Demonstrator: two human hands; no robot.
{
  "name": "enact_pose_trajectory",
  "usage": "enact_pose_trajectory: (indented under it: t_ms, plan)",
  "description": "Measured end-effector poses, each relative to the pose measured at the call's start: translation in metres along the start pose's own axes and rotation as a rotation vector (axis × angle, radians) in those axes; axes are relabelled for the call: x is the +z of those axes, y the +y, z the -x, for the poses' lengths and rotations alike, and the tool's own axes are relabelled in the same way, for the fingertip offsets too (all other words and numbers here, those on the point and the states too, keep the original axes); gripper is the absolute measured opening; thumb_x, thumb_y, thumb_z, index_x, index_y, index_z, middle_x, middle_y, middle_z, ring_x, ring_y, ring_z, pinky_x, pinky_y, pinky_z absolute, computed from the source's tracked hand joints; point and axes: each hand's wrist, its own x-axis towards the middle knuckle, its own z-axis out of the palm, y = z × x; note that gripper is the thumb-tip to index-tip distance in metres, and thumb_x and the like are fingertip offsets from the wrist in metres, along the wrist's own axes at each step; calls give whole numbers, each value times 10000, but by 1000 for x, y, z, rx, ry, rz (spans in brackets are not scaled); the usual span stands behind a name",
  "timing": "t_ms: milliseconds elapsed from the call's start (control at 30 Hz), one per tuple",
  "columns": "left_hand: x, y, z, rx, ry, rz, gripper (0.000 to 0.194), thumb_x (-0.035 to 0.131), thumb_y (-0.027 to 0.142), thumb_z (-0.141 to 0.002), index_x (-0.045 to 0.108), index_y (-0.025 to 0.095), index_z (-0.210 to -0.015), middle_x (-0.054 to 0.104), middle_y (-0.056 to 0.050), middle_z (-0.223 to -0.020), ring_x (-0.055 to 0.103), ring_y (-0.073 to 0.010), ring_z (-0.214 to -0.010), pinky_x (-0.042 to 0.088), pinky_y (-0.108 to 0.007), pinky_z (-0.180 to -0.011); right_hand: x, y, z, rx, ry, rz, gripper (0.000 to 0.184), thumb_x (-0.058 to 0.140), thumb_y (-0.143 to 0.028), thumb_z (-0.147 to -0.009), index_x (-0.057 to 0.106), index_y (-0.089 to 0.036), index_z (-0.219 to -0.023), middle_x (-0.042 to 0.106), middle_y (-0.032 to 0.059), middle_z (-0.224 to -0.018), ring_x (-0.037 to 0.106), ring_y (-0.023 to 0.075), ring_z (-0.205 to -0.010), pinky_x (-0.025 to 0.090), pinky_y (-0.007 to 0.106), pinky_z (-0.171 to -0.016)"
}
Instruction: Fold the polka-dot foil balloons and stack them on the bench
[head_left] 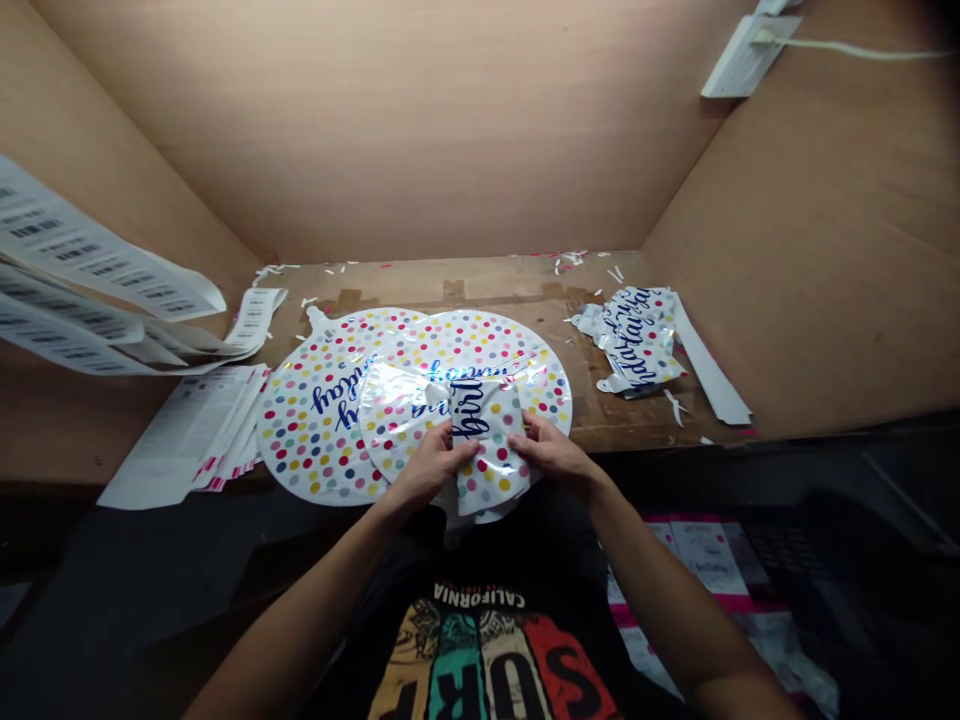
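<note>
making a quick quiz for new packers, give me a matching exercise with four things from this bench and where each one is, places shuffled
Things
1. folded dotted piece
2. barcode strips
3. folded dotted pile
4. white socket box

Places
A. high up on the right, with a pale cable
B. held between the left hand and right hand
C. at the far left, curling above the papers
D. on the right side of the bench top

Right pairs: 1-B, 2-C, 3-D, 4-A
</note>
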Motion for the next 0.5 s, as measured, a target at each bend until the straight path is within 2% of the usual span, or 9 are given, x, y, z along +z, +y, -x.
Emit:
enact_pose_trajectory:
  t_ms: [67, 133, 233, 300, 400, 500]
  plan:
    - [-3, 1, 1, -9, -23, 7, 483, 854, 421, -755, 683, 162, -1125, 736, -48, -848, 689, -188, -745, 549, -278, -679, 4, 1, 7, -49, -5, -55, 486, 855, -400, -781, 663, -249, -1201, 705, 10, -886, 633, 158, -701, 549, 323, -739]
    - [-10, 2, 1, -26, -45, 10, 403, 826, 401, -756, 689, 164, -1051, 697, -28, -767, 649, -157, -663, 518, -257, -639, 7, -1, 11, -142, 64, -71, 342, 849, -388, -766, 716, -245, -1048, 696, 3, -851, 612, 152, -674, 528, 319, -720]
    - [-20, 9, -5, -50, -115, 32, 370, 744, 468, -764, 684, 168, -972, 658, -30, -750, 608, -153, -631, 492, -264, -615, 6, -10, 12, -246, 94, 86, 93, 791, -274, -739, 726, -208, -737, 650, 4, -775, 571, 143, -675, 465, 280, -661]
    - [-22, 17, -11, -34, -203, -109, 403, 678, 540, -809, 689, 177, -984, 650, -33, -786, 587, -159, -662, 466, -259, -609, 4, -18, 11, -284, 18, 268, 77, 704, -194, -725, 721, -197, -650, 637, 14, -766, 575, 159, -741, 458, 282, -694]
    - [-15, 28, -19, 96, -297, -577, 391, 600, 537, -906, 640, 176, -760, 543, 3, -661, 446, -124, -598, 326, -235, -542, 1, -28, 9, -259, -74, 443, 129, 623, -180, -755, 749, -199, -738, 652, 15, -803, 577, 167, -785, 463, 282, -724]
    - [-4, 33, -26, 289, -225, -850, 439, 542, 457, -966, 538, 176, -629, 446, 19, -569, 352, -111, -548, 251, -261, -536, 6, -30, 5, -161, -15, 343, 248, 612, -322, -888, 732, -233, -1086, 674, 6, -869, 568, 150, -714, 457, 261, -646]
